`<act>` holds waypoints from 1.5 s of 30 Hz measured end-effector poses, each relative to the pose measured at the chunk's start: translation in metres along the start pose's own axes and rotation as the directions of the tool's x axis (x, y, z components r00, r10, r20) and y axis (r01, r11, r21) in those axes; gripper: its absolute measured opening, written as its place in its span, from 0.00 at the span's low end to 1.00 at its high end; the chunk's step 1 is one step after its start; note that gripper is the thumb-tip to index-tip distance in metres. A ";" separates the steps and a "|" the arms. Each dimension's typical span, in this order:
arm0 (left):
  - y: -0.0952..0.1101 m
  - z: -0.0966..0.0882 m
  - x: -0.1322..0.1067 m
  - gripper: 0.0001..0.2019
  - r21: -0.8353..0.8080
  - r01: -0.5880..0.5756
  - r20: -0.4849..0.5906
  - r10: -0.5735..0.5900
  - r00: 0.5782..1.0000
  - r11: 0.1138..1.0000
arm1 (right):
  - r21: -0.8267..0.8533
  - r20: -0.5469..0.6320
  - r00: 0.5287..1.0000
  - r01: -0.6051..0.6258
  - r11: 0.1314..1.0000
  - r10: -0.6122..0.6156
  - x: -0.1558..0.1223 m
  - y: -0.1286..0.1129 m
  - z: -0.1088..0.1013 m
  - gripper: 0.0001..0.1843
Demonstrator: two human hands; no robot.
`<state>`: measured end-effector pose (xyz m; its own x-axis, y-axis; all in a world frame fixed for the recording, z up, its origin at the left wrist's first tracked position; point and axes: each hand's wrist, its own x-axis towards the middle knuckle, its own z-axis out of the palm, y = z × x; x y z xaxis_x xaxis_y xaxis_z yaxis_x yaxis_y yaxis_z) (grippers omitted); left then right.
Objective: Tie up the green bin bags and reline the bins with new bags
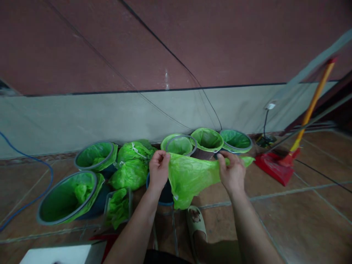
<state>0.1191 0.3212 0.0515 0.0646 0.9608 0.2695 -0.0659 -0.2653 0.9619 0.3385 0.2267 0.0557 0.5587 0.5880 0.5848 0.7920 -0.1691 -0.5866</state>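
A bright green plastic bin bag point(192, 176) is stretched between my two hands in the middle of the view. My left hand point(159, 167) pinches its upper left corner. My right hand point(232, 170) grips the upper edge further right, and a tip of the bag sticks out past the fingers. The lower part hangs down in a slack point. Partly hidden behind the bag and my left hand is a dark blue bin point(165, 196) on the floor. Just beyond the hands stand a lined bin with a loose grey ring point(180, 145) and another lined bin point(207, 139).
At left, two large bins point(68, 198) point(95, 156) hold green liners, beside tied full bags point(132, 172) and a small container point(118, 207). Another lined bin point(236, 141) is by the wall. A red dustpan point(275, 167) and a blue hose point(51, 176) lie at the sides.
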 end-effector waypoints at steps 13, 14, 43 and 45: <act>0.007 0.026 -0.033 0.12 0.020 0.002 0.377 -0.010 0.926 1.000 | 0.490 0.300 0.934 0.025 0.871 -0.195 -0.027 -0.060 0.019 0.09; 0.006 0.026 -0.034 0.14 0.029 0.014 0.431 -0.025 0.902 0.999 | 0.516 0.264 0.953 -0.010 0.856 -0.149 -0.025 -0.057 0.018 0.09; -0.010 -0.035 -0.002 0.10 0.783 -0.379 0.596 -0.419 0.685 0.494 | 0.636 -0.547 0.553 -0.213 0.741 0.628 0.027 0.069 -0.030 0.03; -0.010 -0.041 0.005 0.10 0.817 -0.314 0.526 -0.404 0.748 0.483 | 0.647 -0.546 0.531 -0.225 0.729 0.648 0.027 0.069 -0.028 0.03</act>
<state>0.0792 0.3321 0.0413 0.5987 0.7843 -0.1628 0.7619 -0.4948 0.4180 0.4156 0.2087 0.0468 0.9444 -0.2288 0.2359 0.2921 0.2557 -0.9216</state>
